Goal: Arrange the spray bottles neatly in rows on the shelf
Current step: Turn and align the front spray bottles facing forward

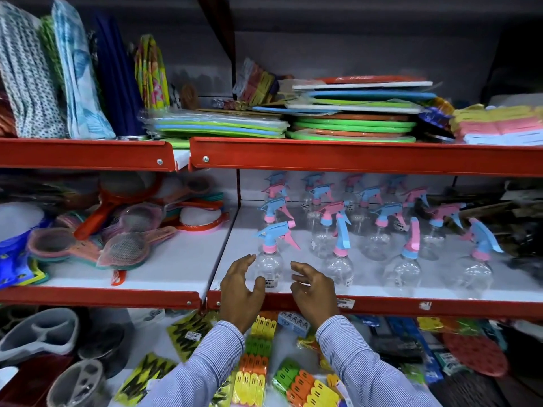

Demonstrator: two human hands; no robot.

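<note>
Both hands flank the near-left spray bottle (269, 254) on the white shelf (367, 284). Left hand (242, 286): fingers spread, thumb by the bottle's base. Right hand (313, 292): fingers curled, apart, just beside it. Other bottles stand in rows to the right and behind.

Spray bottles (269, 261) are showing clear bodies with pink-and-blue trigger heads, some blue with a pink collar, others pink with a blue collar. Shelf (382, 289) is showing a white deck with red front rails (352, 157). Sleeves (367, 362) are showing fine blue-white stripes. Flat stack (352, 124) on the upper deck is showing green, orange, blue and white layers. Clip packs (255, 359) below are showing yellow, green and orange. Folded cloths (79, 71) upper left are showing pale blue prints and white with dark dots.
</note>
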